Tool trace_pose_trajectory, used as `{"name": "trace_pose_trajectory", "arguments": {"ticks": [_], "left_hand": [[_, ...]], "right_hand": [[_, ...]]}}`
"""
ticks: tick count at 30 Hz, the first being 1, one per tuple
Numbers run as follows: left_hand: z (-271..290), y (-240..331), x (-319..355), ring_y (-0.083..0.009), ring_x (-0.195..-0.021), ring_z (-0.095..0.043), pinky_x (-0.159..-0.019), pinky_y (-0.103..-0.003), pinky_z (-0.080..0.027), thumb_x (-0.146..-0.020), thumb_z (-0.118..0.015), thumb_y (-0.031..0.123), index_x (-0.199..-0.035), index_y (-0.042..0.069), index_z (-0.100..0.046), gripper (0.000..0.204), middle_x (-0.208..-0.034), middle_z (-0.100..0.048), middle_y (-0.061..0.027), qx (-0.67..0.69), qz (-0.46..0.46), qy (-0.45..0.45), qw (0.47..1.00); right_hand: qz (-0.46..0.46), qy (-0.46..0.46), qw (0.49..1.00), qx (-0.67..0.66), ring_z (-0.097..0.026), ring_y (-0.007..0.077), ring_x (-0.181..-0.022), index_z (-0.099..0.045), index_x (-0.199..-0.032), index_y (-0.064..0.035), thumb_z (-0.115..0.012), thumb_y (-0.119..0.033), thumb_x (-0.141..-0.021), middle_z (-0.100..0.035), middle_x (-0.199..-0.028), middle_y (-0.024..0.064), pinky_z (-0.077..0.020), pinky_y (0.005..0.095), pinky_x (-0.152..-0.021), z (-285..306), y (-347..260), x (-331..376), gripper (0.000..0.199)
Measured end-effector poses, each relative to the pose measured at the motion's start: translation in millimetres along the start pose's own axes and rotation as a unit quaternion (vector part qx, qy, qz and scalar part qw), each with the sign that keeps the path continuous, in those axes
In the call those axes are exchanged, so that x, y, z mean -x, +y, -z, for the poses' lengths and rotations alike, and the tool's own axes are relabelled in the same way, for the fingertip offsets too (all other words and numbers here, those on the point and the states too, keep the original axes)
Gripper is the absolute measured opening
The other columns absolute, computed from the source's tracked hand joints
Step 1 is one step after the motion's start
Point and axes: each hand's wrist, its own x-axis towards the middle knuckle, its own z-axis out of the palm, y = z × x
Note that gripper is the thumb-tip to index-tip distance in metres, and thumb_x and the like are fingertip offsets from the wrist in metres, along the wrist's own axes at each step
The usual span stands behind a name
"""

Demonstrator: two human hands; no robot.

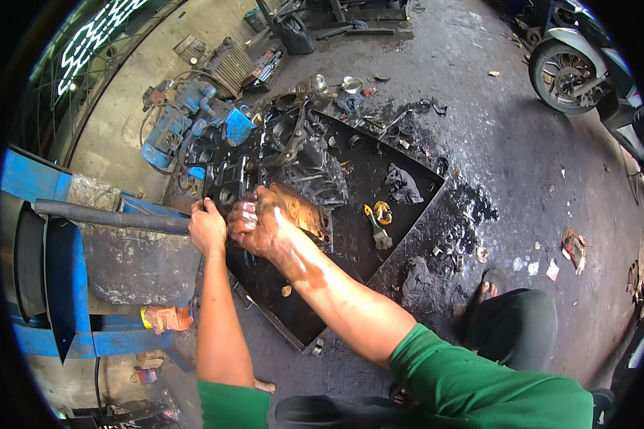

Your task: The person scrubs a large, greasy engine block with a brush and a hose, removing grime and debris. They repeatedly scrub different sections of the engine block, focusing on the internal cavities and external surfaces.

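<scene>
Near the black metal tray's [308,311] left corner, our left hand [207,227] and right hand [256,223] curl, grips unclear; steadily brace against the dark engine block [313,177].

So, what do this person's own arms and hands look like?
Plain green short sleeves leave the forearms bare. The left hand wears no glove, nor does the right hand, which has whitish and dark smears reaching past its wrist.

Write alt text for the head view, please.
A person's left hand and right hand, the right one smeared, are close together beside a dark engine. A rag lies in a black tray on the floor; a motorbike stands at upper right.
</scene>
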Motion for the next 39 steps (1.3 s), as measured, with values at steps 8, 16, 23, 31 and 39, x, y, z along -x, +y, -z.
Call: {"name": "trace_pose_trajectory", "arguments": {"ticks": [8, 16, 23, 31, 39], "left_hand": [[-28, -39, -23, -0.0426, -0.099, -0.065, -0.084, -0.053, -0.051, -0.094, -0.049, 0.051, -0.115, 0.014, -0.067, 0.046, -0.104, -0.07, -0.0192, 0.104, 0.02, -0.027, 0.994], [-19, -32, -12, -0.0429, -0.1, -0.065, -0.084, -0.053, -0.05, -0.096, -0.05, 0.049, -0.115, 0.013, -0.066, 0.044, -0.107, -0.07, -0.0183, 0.127, -0.006, -0.012, 0.992], [-38, -61, -27, -0.0411, -0.1, -0.066, -0.084, -0.052, -0.05, -0.092, -0.055, 0.043, -0.117, 0.014, -0.064, 0.039, -0.106, -0.07, -0.0195, 0.105, -0.023, 0.0, 0.994], [-22, -33, -13, -0.0422, -0.1, -0.065, -0.086, -0.052, -0.05, -0.093, -0.052, 0.044, -0.111, 0.009, -0.067, 0.042, -0.105, -0.07, -0.0202, 0.009, -0.06, 0.026, 0.998], [-4, -11, -10, -0.0419, -0.103, -0.064, -0.088, -0.052, -0.049, -0.094, -0.049, 0.046, -0.115, 0.008, -0.066, 0.046, -0.109, -0.069, -0.0206, 0.009, 0.007, -0.035, 0.999]], "right_hand": [[0.044, 0.035, 0.994, -0.094, -0.026, 0.0134, -0.04, -0.036, -0.064, -0.0137, -0.029, -0.047, -0.102, -0.032, -0.051, -0.0015, -0.0202, 0.0269, -0.036, -19, 27, -4, 0.051], [0.056, 0.028, 0.989, -0.134, -0.026, 0.0151, -0.04, -0.035, -0.062, -0.0121, -0.034, -0.03, -0.097, -0.032, -0.051, 0.0005, -0.0203, 0.0284, -0.036, -20, 25, -22, 0.04], [0.046, -0.03, 0.982, -0.181, -0.028, 0.0159, -0.04, -0.034, -0.069, -0.0134, -0.03, -0.06, -0.1, -0.03, -0.051, 0.0001, -0.0205, 0.0304, -0.037, -22, 36, -35, 0.056], [0.11, -0.036, 0.982, -0.149, -0.025, 0.0149, -0.039, -0.032, -0.058, -0.0139, -0.035, -0.04, -0.098, -0.031, -0.049, -0.0001, -0.0213, 0.0295, -0.038, -34, 19, -13, 0.047], [0.003, -0.065, 0.995, -0.069, -0.027, 0.0134, -0.039, -0.035, -0.069, -0.0139, -0.031, -0.06, -0.101, -0.032, -0.051, -0.0014, -0.0202, 0.0282, -0.037, 9, 19, -23, 0.056]]}}
